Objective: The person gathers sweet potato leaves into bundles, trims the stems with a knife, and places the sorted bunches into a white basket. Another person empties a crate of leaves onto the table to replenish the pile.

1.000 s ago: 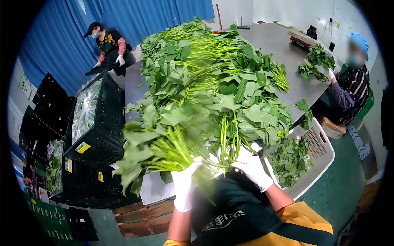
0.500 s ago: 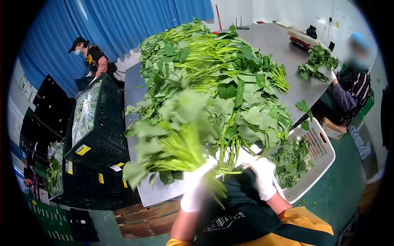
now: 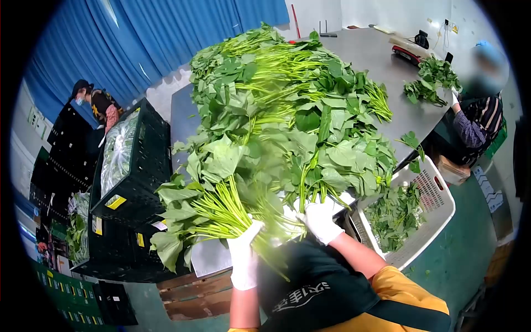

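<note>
My left hand [image 3: 244, 250], in a white glove, is closed round the stems of a thick bunch of leafy greens [image 3: 221, 207]; its leaves fan up and left over the table edge. My right hand [image 3: 322, 222], also gloved in white, has its fingers closed on a few green stems [image 3: 303, 202] at the front of the pile. Part of the greens between my hands is smeared by motion. The large pile of leafy greens [image 3: 276, 105] stretches from my hands to the far end of the metal table [image 3: 368, 52].
A white basket [image 3: 437, 221] holding loose leaves stands at right. Dark crates [image 3: 157, 160], the upper with a plastic-wrapped load, stack at left. Across the table a co-worker [image 3: 481, 122] handles greens near a scale [image 3: 406, 55]; another person [image 3: 99, 105] stands behind the crates.
My right hand has moved left, away from the basket, to the stems at the pile's front. My left hand has shifted slightly left with its bunch. The person behind the crates has moved left.
</note>
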`<state>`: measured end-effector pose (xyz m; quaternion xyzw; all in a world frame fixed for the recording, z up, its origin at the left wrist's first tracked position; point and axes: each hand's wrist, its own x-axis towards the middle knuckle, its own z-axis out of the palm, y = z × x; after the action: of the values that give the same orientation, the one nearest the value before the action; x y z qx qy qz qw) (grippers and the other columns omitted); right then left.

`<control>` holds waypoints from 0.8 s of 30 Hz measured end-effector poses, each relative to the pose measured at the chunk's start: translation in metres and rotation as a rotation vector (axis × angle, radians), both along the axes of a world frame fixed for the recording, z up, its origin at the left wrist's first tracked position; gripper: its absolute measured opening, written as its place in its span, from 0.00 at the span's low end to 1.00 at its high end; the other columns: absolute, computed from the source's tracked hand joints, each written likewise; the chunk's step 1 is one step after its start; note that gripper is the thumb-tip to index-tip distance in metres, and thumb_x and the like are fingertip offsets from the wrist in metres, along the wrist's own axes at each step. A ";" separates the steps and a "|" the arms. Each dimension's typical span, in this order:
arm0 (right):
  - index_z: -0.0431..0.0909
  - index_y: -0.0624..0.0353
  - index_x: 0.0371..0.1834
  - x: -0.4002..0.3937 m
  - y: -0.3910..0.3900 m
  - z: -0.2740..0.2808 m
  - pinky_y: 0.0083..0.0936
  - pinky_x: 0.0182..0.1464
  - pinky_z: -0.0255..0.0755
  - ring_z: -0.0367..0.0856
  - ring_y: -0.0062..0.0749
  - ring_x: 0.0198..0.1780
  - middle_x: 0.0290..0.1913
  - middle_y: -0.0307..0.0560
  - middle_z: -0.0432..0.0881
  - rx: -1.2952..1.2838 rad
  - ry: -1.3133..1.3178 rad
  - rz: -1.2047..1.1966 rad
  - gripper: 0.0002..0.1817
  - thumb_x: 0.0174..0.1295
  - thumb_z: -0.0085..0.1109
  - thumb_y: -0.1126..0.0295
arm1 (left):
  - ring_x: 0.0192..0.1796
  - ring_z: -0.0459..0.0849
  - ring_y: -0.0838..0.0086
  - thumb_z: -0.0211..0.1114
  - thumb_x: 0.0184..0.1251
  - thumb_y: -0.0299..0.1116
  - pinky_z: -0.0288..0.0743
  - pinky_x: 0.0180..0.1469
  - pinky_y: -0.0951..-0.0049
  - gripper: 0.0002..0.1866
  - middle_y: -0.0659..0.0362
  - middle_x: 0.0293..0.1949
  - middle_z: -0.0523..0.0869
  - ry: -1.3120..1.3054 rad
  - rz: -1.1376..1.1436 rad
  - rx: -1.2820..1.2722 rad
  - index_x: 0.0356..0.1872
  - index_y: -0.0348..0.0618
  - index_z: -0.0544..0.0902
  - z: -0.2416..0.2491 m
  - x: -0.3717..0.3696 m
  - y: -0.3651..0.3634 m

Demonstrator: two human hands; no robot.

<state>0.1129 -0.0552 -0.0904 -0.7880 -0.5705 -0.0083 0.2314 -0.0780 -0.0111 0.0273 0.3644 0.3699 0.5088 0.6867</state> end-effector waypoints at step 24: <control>0.83 0.60 0.30 0.004 -0.048 0.105 0.25 0.32 0.73 0.79 0.32 0.27 0.25 0.45 0.81 0.380 0.288 0.342 0.08 0.55 0.64 0.67 | 0.39 0.80 0.76 0.68 0.51 0.13 0.76 0.42 0.78 0.18 0.59 0.40 0.82 0.093 -0.163 0.164 0.45 0.35 0.78 -0.033 0.058 -0.004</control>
<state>0.1165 -0.1032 0.0145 -0.6160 -0.6446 0.0358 0.4514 -0.0199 -0.0154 -0.0056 0.4714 0.3278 0.4624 0.6756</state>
